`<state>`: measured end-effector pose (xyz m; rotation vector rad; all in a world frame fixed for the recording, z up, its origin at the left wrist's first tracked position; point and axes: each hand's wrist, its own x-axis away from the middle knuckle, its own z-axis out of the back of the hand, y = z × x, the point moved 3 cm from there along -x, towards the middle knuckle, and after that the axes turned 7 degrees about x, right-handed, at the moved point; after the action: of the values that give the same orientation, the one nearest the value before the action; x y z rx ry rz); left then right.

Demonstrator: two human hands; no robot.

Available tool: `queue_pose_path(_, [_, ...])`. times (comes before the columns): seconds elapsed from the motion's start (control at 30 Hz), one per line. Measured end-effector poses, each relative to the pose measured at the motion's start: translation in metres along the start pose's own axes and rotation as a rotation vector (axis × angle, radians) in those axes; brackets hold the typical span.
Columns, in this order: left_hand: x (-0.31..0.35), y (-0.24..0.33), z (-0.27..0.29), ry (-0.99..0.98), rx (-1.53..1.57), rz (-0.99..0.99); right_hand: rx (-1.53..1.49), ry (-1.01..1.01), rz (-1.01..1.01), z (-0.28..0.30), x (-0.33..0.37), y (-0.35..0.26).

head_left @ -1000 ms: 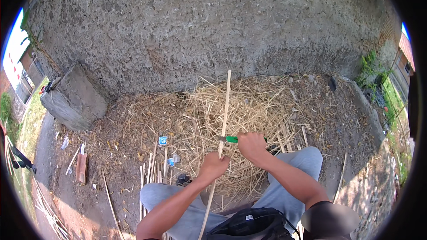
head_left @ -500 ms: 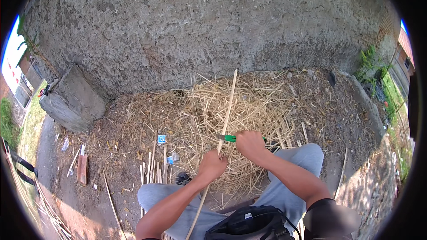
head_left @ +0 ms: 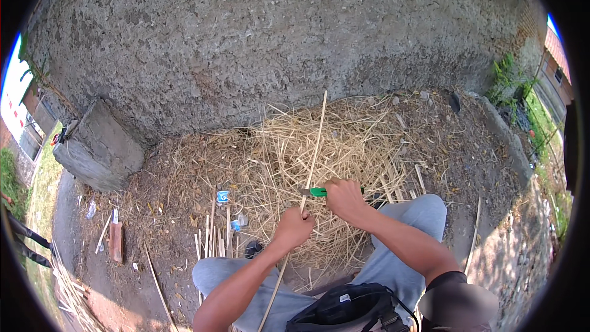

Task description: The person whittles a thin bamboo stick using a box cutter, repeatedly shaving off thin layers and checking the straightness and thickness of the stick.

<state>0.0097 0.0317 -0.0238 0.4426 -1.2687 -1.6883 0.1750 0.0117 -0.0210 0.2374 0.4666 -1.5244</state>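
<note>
My left hand [head_left: 294, 229] is closed round a long, pale strip [head_left: 318, 137] that looks like split bamboo. The strip slants from beside my left leg, up through the fist, toward the wall. My right hand [head_left: 345, 198] grips a green-handled knife [head_left: 318, 192], which looks like a utility cutter. Its short blade touches the strip just above my left fist. Under both hands spreads a heap of thin shavings [head_left: 350, 141]. A black bag [head_left: 344, 307] rests at my lap between my bent knees.
A rough grey wall [head_left: 276, 31] rises ahead, with a concrete block [head_left: 104, 147] at its left. Several cut strips [head_left: 212, 240] lie by my left knee, near a blue packet [head_left: 222, 197]. Left stand a reddish brick [head_left: 116, 243] and a strip bundle [head_left: 74, 295]. Another person's legs [head_left: 27, 240] show far left.
My hands, the knife and the strip hold nearly the same places. The view has shifted slightly. At the far left, the other person's legs and the strips beside them have moved apart.
</note>
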Motion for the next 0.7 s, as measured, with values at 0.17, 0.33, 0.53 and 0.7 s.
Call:
queue_pose_path(0.17, [-0.007, -0.006, 0.002, -0.028, -0.053, 0.037, 0.103, -0.104, -0.044, 0.004, 0.0, -0.004])
queue_pose_path(0.33, [-0.001, 0.0, 0.0, 0.046, -0.081, -0.03, 0.065, -0.239, -0.036, 0.018, -0.012, -0.005])
queue_pose_path(0.53, [-0.007, -0.008, -0.006, 0.076, -0.09, -0.041, 0.152, -0.069, -0.071, -0.007, -0.008, 0.007])
queue_pose_path(0.7, [-0.002, -0.006, -0.002, 0.063, -0.123, -0.028, 0.228, -0.144, -0.099, -0.01, -0.019, 0.011])
